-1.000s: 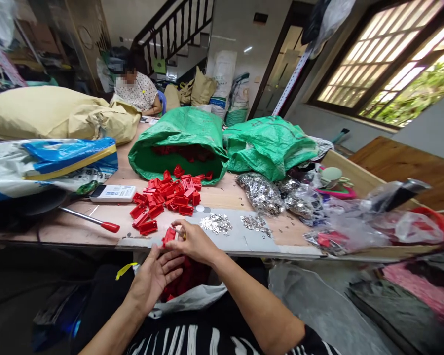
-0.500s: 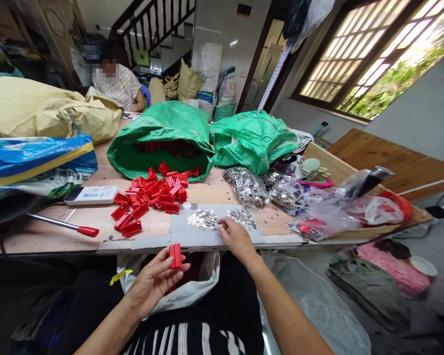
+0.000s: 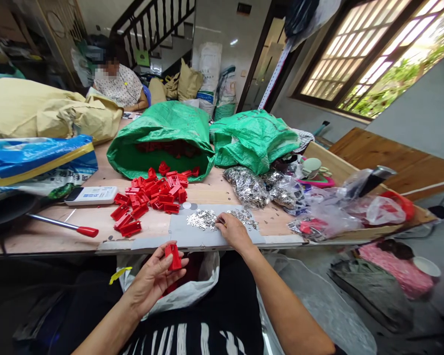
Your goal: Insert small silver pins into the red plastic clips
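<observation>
Your left hand (image 3: 151, 278) is still gripping the red clip (image 3: 173, 256); your right hand (image 3: 235, 231), fingers down (grip unclear), is edging into metal bits (image 3: 203, 219) at the table's (image 3: 59, 231) near edge.

The plastic clip (image 3: 173, 256) is bright red, the same red as the heap of clips (image 3: 151, 195) on the pale wood-coloured desk (image 3: 59, 236). The small metal pieces (image 3: 203, 219) are shiny silver and lie on a flat grey sheet (image 3: 192, 235). The 2 woven sacks (image 3: 163, 133) are vivid green. The printed bag (image 3: 37, 160) is blue and white with a yellow band, the remote (image 3: 92, 195) is white, and the tool handle (image 3: 87, 230) is red. The shirt (image 3: 192, 340) has black and white stripes.
</observation>
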`<action>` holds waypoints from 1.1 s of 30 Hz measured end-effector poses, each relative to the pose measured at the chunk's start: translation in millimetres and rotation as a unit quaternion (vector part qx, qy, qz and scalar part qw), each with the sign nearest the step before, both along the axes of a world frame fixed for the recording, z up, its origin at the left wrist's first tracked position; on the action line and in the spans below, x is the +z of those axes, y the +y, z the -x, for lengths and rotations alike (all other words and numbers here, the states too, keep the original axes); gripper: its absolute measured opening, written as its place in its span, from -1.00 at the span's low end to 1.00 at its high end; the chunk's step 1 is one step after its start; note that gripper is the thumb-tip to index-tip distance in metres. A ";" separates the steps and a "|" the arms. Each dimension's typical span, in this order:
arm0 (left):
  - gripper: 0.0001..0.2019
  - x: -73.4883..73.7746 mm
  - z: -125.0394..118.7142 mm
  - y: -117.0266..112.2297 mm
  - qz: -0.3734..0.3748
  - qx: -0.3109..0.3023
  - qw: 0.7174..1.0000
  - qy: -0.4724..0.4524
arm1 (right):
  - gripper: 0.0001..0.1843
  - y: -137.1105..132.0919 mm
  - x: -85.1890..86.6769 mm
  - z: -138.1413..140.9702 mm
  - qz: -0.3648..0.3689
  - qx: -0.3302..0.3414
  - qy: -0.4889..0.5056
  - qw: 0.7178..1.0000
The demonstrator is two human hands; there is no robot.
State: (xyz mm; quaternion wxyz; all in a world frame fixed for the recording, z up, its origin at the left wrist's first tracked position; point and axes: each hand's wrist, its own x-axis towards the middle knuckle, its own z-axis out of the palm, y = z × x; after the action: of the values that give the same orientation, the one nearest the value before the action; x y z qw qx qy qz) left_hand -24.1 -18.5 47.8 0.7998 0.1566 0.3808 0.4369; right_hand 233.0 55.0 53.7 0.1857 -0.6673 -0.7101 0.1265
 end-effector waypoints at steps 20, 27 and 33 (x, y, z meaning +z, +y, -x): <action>-0.59 18.7 -7.1 11.1 -0.099 0.055 0.994 0.004 | -0.83 -24.4 15.8 31.6 -0.025 0.116 0.165 0.979; -0.52 10.8 -3.6 8.0 -0.072 0.056 0.996 0.011 | -0.84 -16.4 1.2 -0.4 -0.055 0.018 0.057 0.997; -0.49 5.3 -3.1 6.3 -0.056 0.052 0.997 0.017 | -0.84 -9.4 5.0 -56.5 -0.059 -0.112 -0.017 0.992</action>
State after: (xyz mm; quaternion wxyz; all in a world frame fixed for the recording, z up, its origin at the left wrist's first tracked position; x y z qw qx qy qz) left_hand -21.0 -12.2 53.2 0.7594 0.1881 0.3771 0.4957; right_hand 289.5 45.5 58.7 0.2252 -0.7324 -0.6405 0.0516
